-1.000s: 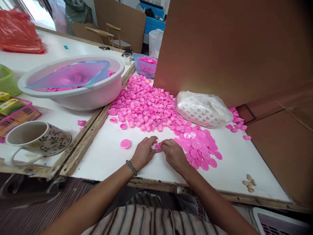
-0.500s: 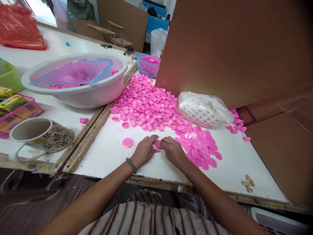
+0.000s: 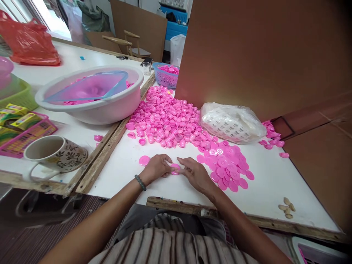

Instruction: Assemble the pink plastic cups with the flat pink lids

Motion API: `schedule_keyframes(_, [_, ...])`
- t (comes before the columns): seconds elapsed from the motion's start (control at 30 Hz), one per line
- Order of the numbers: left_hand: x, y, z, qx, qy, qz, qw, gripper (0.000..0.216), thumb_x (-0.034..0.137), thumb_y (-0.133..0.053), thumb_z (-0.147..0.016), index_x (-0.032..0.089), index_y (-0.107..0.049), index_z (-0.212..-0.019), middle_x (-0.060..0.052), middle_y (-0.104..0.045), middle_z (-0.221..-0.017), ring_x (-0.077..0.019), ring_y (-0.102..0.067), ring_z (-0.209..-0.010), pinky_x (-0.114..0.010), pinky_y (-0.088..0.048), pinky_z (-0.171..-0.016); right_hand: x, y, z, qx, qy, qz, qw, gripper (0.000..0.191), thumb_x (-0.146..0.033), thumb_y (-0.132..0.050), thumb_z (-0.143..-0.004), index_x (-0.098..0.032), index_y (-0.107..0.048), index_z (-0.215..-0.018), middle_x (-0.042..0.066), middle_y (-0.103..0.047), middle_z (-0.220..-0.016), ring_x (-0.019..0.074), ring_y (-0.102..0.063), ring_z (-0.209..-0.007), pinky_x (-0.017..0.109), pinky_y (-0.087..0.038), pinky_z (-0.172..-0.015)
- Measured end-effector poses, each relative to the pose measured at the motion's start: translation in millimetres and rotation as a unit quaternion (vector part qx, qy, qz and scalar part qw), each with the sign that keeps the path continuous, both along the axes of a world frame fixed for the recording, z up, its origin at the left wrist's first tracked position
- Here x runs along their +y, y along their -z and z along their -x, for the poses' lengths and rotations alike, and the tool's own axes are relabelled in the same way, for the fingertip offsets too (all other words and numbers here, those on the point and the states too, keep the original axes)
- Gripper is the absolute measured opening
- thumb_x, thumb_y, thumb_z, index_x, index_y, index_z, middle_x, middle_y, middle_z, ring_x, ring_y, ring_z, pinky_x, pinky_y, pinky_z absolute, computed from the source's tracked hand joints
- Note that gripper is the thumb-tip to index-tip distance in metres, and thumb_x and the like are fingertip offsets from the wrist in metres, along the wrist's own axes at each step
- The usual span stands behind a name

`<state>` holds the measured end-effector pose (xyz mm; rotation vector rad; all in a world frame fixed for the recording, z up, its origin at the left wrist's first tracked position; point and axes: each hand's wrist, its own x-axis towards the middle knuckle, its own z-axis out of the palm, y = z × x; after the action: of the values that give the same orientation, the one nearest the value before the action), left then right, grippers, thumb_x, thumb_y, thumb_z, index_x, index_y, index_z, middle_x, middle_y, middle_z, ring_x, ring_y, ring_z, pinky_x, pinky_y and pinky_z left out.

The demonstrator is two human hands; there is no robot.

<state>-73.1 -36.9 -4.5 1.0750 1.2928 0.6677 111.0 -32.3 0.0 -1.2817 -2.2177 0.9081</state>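
A small pink toy saucer (image 3: pixel 175 169) is between my two hands, at or just above the white table. My left hand (image 3: pixel 157 167), with a bead bracelet at its wrist, has its thumb and fingertips closed at the saucer's left edge. On the other side my right hand (image 3: pixel 195 173) pinches the right edge, its index finger raised. Another pink saucer (image 3: pixel 144 160) lies flat by my left hand, partly behind it. Beyond both hands spreads a heap of pink toy cups (image 3: pixel 167 121). To the right of my right hand is a pile of pink saucers (image 3: pixel 229 167).
A clear plastic bag (image 3: pixel 233 123) lies behind the saucers, before a tall cardboard sheet (image 3: pixel 261 55). At left, past a wooden edge strip (image 3: pixel 104 154), stand a large white basin (image 3: pixel 107 113) and a floral mug (image 3: pixel 67 156). Nut shells (image 3: pixel 287 208) lie at the front right.
My hands have moved slightly apart, uncovering more of the saucer between them. My left hand now overlaps the lone saucer. The view has shifted slightly.
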Motion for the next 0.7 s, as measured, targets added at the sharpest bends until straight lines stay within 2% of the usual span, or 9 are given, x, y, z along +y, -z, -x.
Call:
schedule_keyframes(0.07, [4.1, -2.7, -1.3, -0.006, -0.015, 0.032, 0.999, 0.041, 0.038, -0.075, -0.055, 0.015, -0.051, -0.080, 0.003, -0.057, -0.046, -0.0103, -0.053, -0.043, -0.020, -0.043, -0.044, 1.6, 0.5, 0.1, -0.040, -0.065, -0.057, 0.995, 0.032, -0.026, -0.056, -0.083, -0.025, -0.058, -0.114, 0.005, -0.060, -0.095, 0.0168, -0.054, -0.086, 0.028, -0.044, -0.071])
schedule_keyframes(0.13, [7.5, -4.9, -2.3, -0.009, -0.026, 0.062, 0.998, 0.042, 0.034, -0.077, -0.054, 0.015, -0.050, -0.079, 0.002, -0.058, -0.046, -0.0109, -0.055, -0.043, -0.021, -0.045, -0.045, 5.1, -0.4, 2.4, -0.071, -0.095, -0.086, 0.989, 0.024, -0.025, -0.057, -0.082, -0.024, -0.062, -0.106, 0.004, -0.060, -0.087, 0.0164, -0.052, -0.084, 0.027, -0.042, -0.069])
schedule_keyframes(0.23, [11.5, -6.4, -3.5, -0.011, -0.034, 0.094, 0.995, 0.041, 0.028, -0.078, -0.054, 0.015, -0.047, -0.076, 0.002, -0.058, -0.044, -0.0114, -0.056, -0.041, -0.021, -0.045, -0.043, 13.2, -4.8, 7.4, -0.105, -0.114, -0.083, 0.984, 0.010, -0.027, -0.061, -0.080, -0.021, -0.066, -0.085, 0.002, -0.058, -0.074, 0.0147, -0.050, -0.076, 0.024, -0.037, -0.063])
schedule_keyframes(0.37, [15.3, -6.3, -4.8, -0.004, -0.046, 0.111, 0.993, 0.038, 0.021, -0.078, -0.055, 0.015, -0.045, -0.072, 0.003, -0.057, -0.041, -0.0121, -0.056, -0.038, -0.021, -0.046, -0.041, 22.6, -10.5, 12.3, -0.148, -0.134, -0.060, 0.978, 0.014, -0.032, -0.066, -0.075, -0.018, -0.066, -0.071, 0.001, -0.053, -0.066, 0.0127, -0.047, -0.067, 0.022, -0.031, -0.056])
schedule_keyframes(0.47, [15.2, -4.8, -4.8, -0.004, -0.042, 0.105, 0.994, 0.038, 0.023, -0.078, -0.055, 0.015, -0.044, -0.070, 0.003, -0.056, -0.040, -0.0125, -0.056, -0.038, -0.020, -0.045, -0.039, 19.8, -8.1, 12.6, -0.142, -0.117, -0.063, 0.981, 0.017, -0.034, -0.067, -0.074, -0.018, -0.066, -0.070, 0.001, -0.052, -0.064, 0.0130, -0.047, -0.067, 0.022, -0.030, -0.055])
schedule_keyframes(0.57, [12.5, -0.7, -3.9, -0.018, -0.044, 0.064, 0.997, 0.039, 0.029, -0.078, -0.055, 0.015, -0.045, -0.069, 0.002, -0.057, -0.042, -0.0116, -0.057, -0.040, -0.020, -0.046, -0.041, 8.5, 0.3, 9.9, -0.097, -0.059, -0.079, 0.990, 0.018, -0.036, -0.064, -0.076, -0.018, -0.066, -0.077, 0.001, -0.054, -0.066, 0.0139, -0.048, -0.069, 0.023, -0.033, -0.058])
schedule_keyframes(0.7, [7.1, 6.0, -2.5, -0.035, -0.041, 0.003, 0.999, 0.038, 0.031, -0.078, -0.056, 0.014, -0.047, -0.071, 0.003, -0.058, -0.048, -0.0091, -0.056, -0.041, -0.019, -0.046, -0.043, -4.1, 6.0, 5.1, -0.026, 0.005, -0.076, 0.997, 0.029, -0.037, -0.068, -0.072, -0.018, -0.064, -0.094, 0.003, -0.058, -0.081, 0.0145, -0.051, -0.076, 0.025, -0.039, -0.066])
